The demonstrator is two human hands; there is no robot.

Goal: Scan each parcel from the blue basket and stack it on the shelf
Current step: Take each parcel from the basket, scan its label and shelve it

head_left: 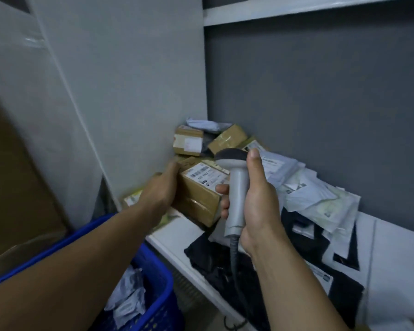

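Head view: at seven o'clock the basket [158,283] is seen, with crumpled grey bags [127,297] lying in it. Toward the centre, the left hand [161,187] is curled round the left end of a box [201,197], which is gripped with its label turned up. The box is held low over the left corner of the shelf [172,232]; whether it rests there cannot be told. At the box's twelve o'clock, other boxes [189,139] are piled in the corner. At its three o'clock a scanner [237,187] is held upright, head on top. Its handle is wrapped by the fingers of the right hand [258,201], with the thumb laid up toward the head. A cable [234,256] hangs from the handle at six o'clock. At four o'clock, white mailers [320,197] and black bags [225,266] are spread over the shelf.
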